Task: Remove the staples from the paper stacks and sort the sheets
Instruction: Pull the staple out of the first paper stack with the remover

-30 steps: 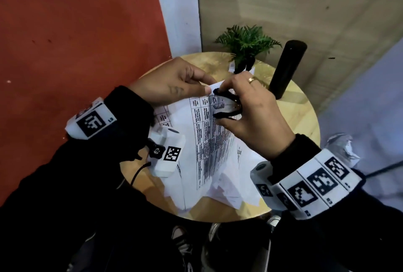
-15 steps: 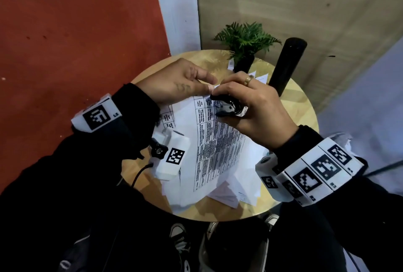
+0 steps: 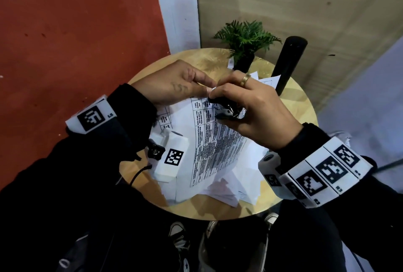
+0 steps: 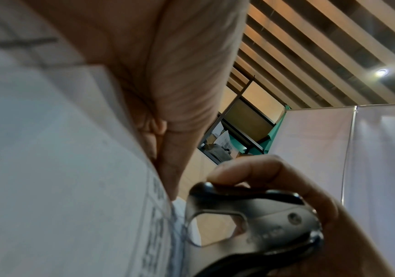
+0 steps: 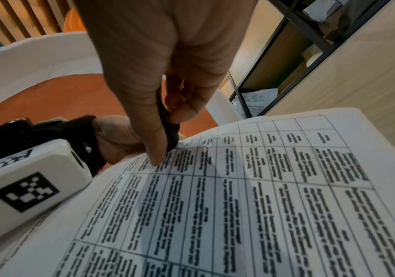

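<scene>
Still my right hand point(image 3: 250, 106) grips the staple remover point(image 3: 226, 109) (jaws at the corner); left hand point(image 3: 174, 85) pinches the printed sheet point(image 3: 216, 141), hands barely shifted.

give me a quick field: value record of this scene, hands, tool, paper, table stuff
left hand: pinches the top corner of the printed stack
right hand: grips the staple remover at that corner
staple remover: black handles, metal claws, squeezed against the paper edge
staple: not visible
loose sheets: piled under the stack
table: round, wooden
also on table: potted plant, black cylinder
</scene>
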`<action>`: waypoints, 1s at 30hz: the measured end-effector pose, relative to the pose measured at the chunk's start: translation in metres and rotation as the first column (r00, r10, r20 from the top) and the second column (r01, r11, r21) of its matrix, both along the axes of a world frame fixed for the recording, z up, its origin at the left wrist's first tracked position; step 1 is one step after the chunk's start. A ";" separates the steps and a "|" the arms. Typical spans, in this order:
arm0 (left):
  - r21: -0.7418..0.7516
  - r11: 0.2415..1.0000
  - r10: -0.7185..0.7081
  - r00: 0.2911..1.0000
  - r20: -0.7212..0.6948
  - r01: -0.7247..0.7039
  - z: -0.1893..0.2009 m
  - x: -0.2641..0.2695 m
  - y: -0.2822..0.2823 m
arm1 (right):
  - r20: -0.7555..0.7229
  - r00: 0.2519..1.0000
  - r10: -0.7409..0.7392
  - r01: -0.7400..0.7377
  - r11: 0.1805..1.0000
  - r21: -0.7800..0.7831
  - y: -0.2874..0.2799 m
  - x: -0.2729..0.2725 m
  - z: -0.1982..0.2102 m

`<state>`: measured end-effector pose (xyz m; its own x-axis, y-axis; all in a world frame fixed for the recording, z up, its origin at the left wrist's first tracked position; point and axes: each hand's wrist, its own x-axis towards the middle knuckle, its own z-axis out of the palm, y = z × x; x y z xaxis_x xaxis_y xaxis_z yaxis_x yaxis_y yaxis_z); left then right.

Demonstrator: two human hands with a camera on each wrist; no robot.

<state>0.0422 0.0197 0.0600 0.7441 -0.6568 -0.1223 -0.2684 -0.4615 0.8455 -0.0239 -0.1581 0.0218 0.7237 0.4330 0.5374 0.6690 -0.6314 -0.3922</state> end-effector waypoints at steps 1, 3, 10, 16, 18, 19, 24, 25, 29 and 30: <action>0.002 1.000 -0.002 1.000 0.000 0.002 0.000 0.000 0.000 | 0.004 1.000 0.001 -0.001 1.000 0.000 0.000 0.000 0.000; 0.004 1.000 -0.004 1.000 0.003 0.004 0.001 0.000 0.000 | 0.008 1.000 -0.002 0.001 1.000 0.007 0.001 0.000 0.000; 0.013 0.999 0.031 0.999 -0.007 -0.031 0.000 0.001 0.002 | 0.017 1.000 -0.009 0.008 1.000 0.020 -0.001 -0.001 -0.004; 0.054 0.998 0.019 0.999 0.050 -0.021 0.003 0.001 0.001 | 0.036 0.999 0.002 -0.002 1.000 0.025 0.000 0.000 -0.005; 0.065 0.998 0.003 0.999 0.045 -0.006 0.003 0.001 0.001 | 0.039 0.999 0.005 -0.005 1.000 0.020 0.001 0.000 -0.005; 0.061 0.998 -0.006 0.999 0.032 0.004 0.003 0.000 0.001 | 0.037 0.999 0.002 -0.003 1.000 0.018 0.001 0.000 -0.006; 0.048 0.999 0.021 1.000 -0.004 -0.021 -0.001 0.002 0.000 | 0.027 1.000 0.008 -0.008 1.000 -0.004 0.000 0.001 -0.006; 0.048 0.999 0.018 1.000 -0.004 -0.018 -0.001 0.002 0.001 | 0.031 1.000 0.006 -0.006 1.000 -0.006 0.000 0.001 -0.006; 0.013 1.000 0.024 1.000 -0.006 -0.024 0.001 0.001 0.001 | 0.035 0.999 0.011 -0.010 1.000 -0.022 -0.001 0.004 -0.006; 0.011 1.000 0.020 1.000 0.002 -0.020 0.001 0.001 0.001 | 0.039 0.999 0.011 -0.010 0.999 -0.035 -0.002 0.005 -0.006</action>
